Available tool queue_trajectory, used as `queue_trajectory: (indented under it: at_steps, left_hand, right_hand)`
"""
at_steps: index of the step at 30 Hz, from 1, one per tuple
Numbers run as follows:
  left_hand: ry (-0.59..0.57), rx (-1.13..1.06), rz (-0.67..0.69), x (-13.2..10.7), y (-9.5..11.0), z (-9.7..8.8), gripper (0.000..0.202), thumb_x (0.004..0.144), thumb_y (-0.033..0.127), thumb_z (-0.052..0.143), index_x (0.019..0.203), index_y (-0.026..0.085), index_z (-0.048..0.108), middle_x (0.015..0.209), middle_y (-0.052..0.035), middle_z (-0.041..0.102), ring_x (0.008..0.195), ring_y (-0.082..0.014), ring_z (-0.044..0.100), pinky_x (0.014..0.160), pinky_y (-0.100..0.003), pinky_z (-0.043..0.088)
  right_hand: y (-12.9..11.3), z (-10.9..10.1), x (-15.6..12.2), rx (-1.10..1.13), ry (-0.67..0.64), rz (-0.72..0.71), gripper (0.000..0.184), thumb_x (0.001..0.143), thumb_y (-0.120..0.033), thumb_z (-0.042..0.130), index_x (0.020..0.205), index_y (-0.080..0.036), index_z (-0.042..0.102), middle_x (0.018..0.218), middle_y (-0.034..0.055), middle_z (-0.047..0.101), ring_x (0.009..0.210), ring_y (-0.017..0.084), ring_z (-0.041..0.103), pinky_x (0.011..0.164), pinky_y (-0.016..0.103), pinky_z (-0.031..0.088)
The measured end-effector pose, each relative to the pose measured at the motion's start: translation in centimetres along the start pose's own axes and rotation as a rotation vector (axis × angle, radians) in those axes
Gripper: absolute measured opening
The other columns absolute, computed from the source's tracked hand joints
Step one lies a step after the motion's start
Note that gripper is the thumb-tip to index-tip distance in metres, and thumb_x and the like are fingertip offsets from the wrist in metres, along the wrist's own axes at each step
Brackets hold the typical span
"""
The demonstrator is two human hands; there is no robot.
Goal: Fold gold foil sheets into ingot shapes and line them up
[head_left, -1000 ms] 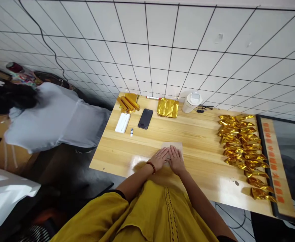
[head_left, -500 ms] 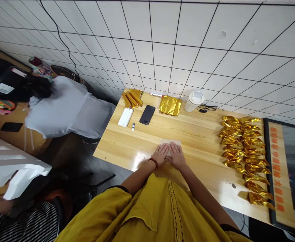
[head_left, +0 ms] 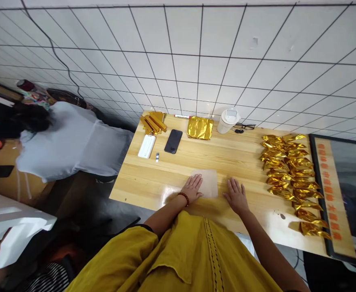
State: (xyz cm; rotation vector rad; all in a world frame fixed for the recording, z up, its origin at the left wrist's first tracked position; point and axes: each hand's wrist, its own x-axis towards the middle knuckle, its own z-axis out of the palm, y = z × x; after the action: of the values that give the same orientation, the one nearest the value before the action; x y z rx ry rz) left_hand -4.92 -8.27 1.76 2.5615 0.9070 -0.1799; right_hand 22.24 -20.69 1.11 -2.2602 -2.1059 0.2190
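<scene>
A pale square sheet of paper (head_left: 209, 183) lies flat on the wooden table (head_left: 165, 178) in front of me. My left hand (head_left: 192, 188), with a red bead bracelet at the wrist, rests flat on the sheet's left side, fingers stretched out. To the right of the sheet, my right hand (head_left: 236, 196) is apart from it, fingers spread over the bare wood and holding nothing. Beyond the hands lies a stack of gold foil sheets (head_left: 200, 128). Folded gold foil pieces (head_left: 290, 170) are lined up in two columns at the right.
At the back stand or lie a white lidded cup (head_left: 228, 121), glasses (head_left: 245, 127), a marker (head_left: 182, 116) and folded gold strips (head_left: 154, 122). A black phone (head_left: 173, 141), a white power bank (head_left: 146, 146) and a small stick (head_left: 157, 157) sit left. Another person (head_left: 74, 138) leans over a neighbouring table.
My right hand has lifted off the paper and moved right. My left hand stays on the sheet's left side, and more of the paper now shows. The view has shifted slightly.
</scene>
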Motion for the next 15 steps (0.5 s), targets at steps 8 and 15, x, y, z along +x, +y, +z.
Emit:
queue_trajectory:
  at_steps: [8,15]
  left_hand:
    - [-0.082,0.041,0.003,0.3,-0.1,-0.1,0.077,0.097,0.048,0.043,0.159,0.01,0.019,0.166,-0.0167,0.013,0.155,-0.0312,0.009,0.125,-0.053,0.011]
    - [-0.088,0.035,0.061,0.3,-1.2,-0.2,0.081,0.097,0.051,0.041,0.161,0.013,0.008,0.167,-0.0151,0.01,0.155,-0.0316,0.007,0.125,-0.054,0.009]
  right_hand:
    - [-4.8,-3.0,3.8,0.147,-0.148,-0.184,0.058,0.1,-0.032,0.039,0.156,-0.018,0.034,0.165,0.0101,0.025,0.153,0.026,0.021,0.123,0.048,0.015]
    - [-5.8,-0.4,0.6,0.236,-0.129,-0.132,0.063,0.098,-0.04,0.049,0.157,-0.026,0.032,0.164,0.0053,0.029,0.152,0.026,0.022,0.123,0.051,0.01]
